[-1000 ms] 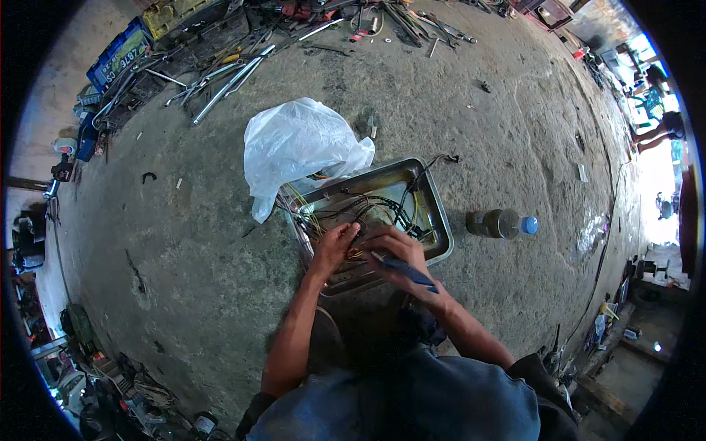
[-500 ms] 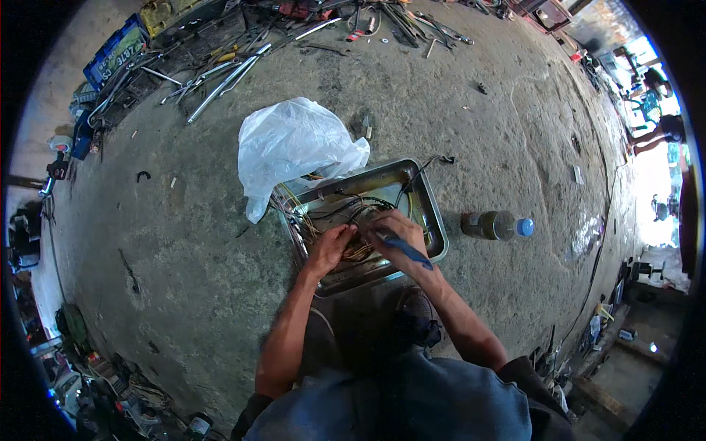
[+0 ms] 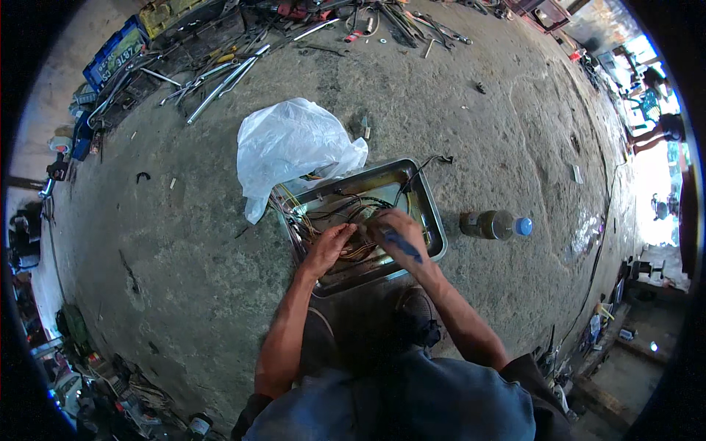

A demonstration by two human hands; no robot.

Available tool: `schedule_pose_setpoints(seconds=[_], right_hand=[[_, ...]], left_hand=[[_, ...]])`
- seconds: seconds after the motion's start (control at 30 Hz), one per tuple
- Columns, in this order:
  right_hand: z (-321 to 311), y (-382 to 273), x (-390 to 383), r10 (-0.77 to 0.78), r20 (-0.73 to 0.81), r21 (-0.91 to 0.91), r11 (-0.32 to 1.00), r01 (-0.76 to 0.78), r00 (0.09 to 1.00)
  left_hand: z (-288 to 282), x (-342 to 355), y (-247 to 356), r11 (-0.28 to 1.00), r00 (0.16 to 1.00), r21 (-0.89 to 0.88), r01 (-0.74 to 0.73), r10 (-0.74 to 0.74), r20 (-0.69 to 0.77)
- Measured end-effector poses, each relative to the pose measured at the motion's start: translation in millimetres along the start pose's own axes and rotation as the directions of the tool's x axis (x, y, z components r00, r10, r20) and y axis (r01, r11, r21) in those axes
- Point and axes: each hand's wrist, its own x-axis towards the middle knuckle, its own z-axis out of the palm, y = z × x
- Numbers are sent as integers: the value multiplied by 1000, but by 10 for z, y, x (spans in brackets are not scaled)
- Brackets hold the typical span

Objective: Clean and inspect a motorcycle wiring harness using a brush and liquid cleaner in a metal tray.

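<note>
A metal tray [image 3: 439,220] lies on the floor in front of my feet, with a tangle of thin black, yellow and brown wires [image 3: 353,257] in it. Over the tray, my left hand [image 3: 329,247] is closed in a pinch at the wires, seemingly on a wire; the pinched piece is tiny. Close beside its fingertips, my right hand [image 3: 401,231] is wrapped round a blue-handled tool [image 3: 402,246]. The handle sticks out toward my wrist, and the tool's working end is hidden by the fingers. A crumpled translucent plastic bag [image 3: 294,140] rests against the tray's far left corner, partly over some wires.
Right of the tray a plastic bottle [image 3: 494,225] with a blue cap lies on its side. Wrenches and metal bars [image 3: 229,84] are strewn along the far left floor, with more hand tools [image 3: 419,26] at the back. Another person's arm [image 3: 649,140] shows at the far right.
My right hand has turned slightly at the wrist, and the blue handle has shifted a little with it. My left hand stays nearly in place. The tray, bag and bottle look unmoved.
</note>
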Motion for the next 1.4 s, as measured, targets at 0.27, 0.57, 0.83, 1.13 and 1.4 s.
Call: schedule_pose_setpoints(seconds=[0.27,0.57,0.83,1.13,1.4], right_hand=[[52,-115,-39,-6,39,174,985,-1,999],[-8,-1,26,-52,10,29,998,52,999],[50,-207,-86,-68,-6,133,989,68,998],[-422,-133,-622,54,91,-234,972,-31,994],[-826,-156,-880,150,157,-162,979,-124,976]], left_hand=[[12,-42,3,1000,1000,5,5,-5,-6],[43,14,-8,1000,1000,23,18,-18,8],[-34,29,-9,980,998,186,65,-64,-13],[79,-74,104,961,992,-250,-118,102,-80],[98,-47,118,932,991,-338,-131,123,-44]])
